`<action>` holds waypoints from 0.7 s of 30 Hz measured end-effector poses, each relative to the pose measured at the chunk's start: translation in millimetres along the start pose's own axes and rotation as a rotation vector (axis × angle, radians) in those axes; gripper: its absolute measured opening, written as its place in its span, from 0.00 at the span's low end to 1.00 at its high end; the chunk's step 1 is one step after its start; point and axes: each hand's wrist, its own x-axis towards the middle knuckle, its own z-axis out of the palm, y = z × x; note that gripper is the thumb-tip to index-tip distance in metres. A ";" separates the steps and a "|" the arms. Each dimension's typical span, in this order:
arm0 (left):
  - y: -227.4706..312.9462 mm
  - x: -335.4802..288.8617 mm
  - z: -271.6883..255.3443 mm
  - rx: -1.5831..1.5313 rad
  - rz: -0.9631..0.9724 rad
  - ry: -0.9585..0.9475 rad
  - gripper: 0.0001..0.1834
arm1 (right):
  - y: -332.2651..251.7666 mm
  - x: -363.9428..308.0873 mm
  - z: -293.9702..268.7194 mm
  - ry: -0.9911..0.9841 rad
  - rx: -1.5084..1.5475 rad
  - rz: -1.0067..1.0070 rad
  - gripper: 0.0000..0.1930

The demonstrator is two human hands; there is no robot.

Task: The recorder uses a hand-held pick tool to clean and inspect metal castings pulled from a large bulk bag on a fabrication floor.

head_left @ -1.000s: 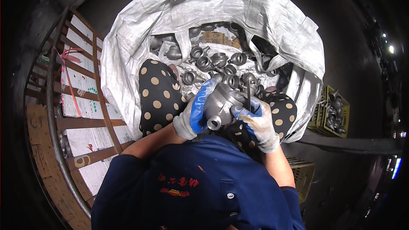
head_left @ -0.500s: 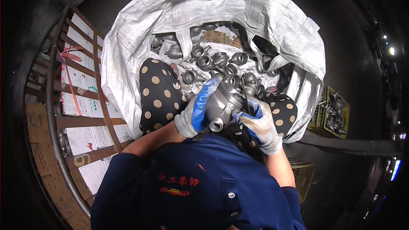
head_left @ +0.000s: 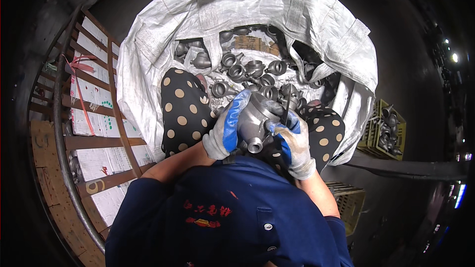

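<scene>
My left hand (head_left: 226, 131), in a white glove with a blue palm, grips the left side of a grey metal casting (head_left: 252, 124). The casting is round-bodied, with a small tubular outlet pointing toward me. My right hand (head_left: 297, 148), gloved the same way, is closed around a thin dark rod-like tool (head_left: 287, 106) at the casting's right side. Its tip stands up past the fingers; whether it touches the casting I cannot tell. More grey castings (head_left: 254, 68) lie loose just beyond my hands, inside a big white woven bag (head_left: 148, 64).
Dotted fabric (head_left: 185, 111) covers both my knees inside the bag's opening. A brown metal rack (head_left: 113, 76) with white boxes stands left. On the right are a yellow crate (head_left: 367, 141) of castings and another crate (head_left: 353, 205). Cardboard (head_left: 253, 44) lies at the far side of the bag.
My right hand has shifted slightly left and toward me, and the tool stands more upright. The casting has turned a little, its outlet now slightly further right. My left hand keeps its hold.
</scene>
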 end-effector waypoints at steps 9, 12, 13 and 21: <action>-21.2 11.6 1.7 -0.223 -0.026 0.139 0.23 | 11.1 -18.4 -11.3 0.160 -0.191 -0.146 0.19; -32.2 15.3 -7.2 -0.893 -0.314 0.096 0.23 | 2.2 -26.7 1.1 -0.001 -0.252 -0.141 0.25; -59.2 13.3 -12.4 -0.626 -0.249 0.198 0.21 | -2.7 -27.0 7.7 0.011 -0.330 -0.138 0.26; -39.9 9.0 -25.3 -0.245 0.000 0.266 0.22 | 16.6 -19.1 -20.2 0.106 -0.154 -0.022 0.22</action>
